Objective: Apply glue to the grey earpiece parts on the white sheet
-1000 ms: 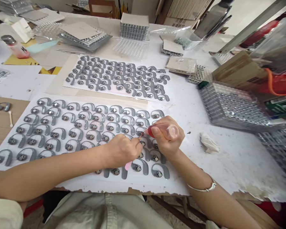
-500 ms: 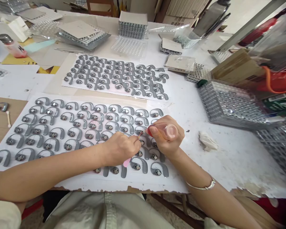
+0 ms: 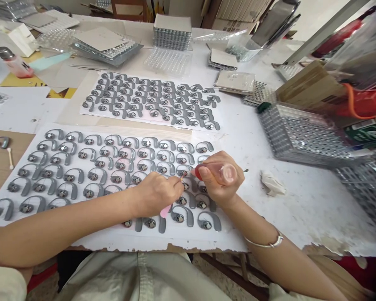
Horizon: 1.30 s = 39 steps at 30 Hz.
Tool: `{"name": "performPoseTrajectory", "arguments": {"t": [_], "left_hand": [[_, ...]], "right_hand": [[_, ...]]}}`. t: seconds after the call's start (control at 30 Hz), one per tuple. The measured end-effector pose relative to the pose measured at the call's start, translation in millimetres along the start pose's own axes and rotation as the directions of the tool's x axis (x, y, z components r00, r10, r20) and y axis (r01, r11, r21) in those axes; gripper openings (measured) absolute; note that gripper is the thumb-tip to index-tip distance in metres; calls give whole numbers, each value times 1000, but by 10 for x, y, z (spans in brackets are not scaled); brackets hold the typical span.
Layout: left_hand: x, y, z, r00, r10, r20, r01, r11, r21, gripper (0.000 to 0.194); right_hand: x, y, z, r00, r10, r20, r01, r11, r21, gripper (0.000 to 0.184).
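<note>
My left hand (image 3: 158,193) is closed around a slim tool with a flat pink end (image 3: 165,211); its thin tip points right from my fingertips, and the rest is hidden in my grip. My right hand (image 3: 224,188) wraps around a small squeeze bottle (image 3: 217,171) of reddish liquid, tilted with its nozzle toward the left. Tool tip and nozzle come close together over a grey ear-hook earphone part (image 3: 184,170). Several such parts lie in rows on a white sheet (image 3: 188,240), each with a round metallic piece; my hands and left forearm cover some.
Behind lies a second sheet of grey earphone parts (image 3: 150,100). Stacked clear trays (image 3: 303,138) stand at the right near a crumpled tissue (image 3: 272,184). A cotton swab (image 3: 10,159) rests on cardboard at the left. A bottle (image 3: 14,62) stands at the far left.
Both hands stay almost in place, with the bottle's base shifted very slightly right. The whole view has moved a few pixels.
</note>
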State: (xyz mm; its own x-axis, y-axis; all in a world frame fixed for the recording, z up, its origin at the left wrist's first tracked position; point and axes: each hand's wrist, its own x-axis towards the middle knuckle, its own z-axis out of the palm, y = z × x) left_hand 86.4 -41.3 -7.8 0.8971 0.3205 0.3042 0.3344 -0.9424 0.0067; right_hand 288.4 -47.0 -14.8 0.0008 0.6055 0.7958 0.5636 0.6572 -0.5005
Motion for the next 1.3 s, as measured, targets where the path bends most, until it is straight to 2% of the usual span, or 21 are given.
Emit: {"name": "performPoseTrajectory", "arguments": {"t": [0.57, 0.93, 1.3], "left_hand": [[-1, -2, 16, 1000, -12, 2, 12, 1000, -6, 15], [-4, -5, 17, 1000, -23, 9, 23, 999, -25, 15], [27, -38, -45, 985, -84, 149, 98, 991, -94, 10]], "right_hand": [[-25, 29, -6, 999, 36, 8, -37, 998, 53, 12], [-5, 5, 4, 1000, 4, 9, -4, 1000, -25, 15], [7, -32, -5, 998, -50, 37, 52, 998, -38, 13]]}}
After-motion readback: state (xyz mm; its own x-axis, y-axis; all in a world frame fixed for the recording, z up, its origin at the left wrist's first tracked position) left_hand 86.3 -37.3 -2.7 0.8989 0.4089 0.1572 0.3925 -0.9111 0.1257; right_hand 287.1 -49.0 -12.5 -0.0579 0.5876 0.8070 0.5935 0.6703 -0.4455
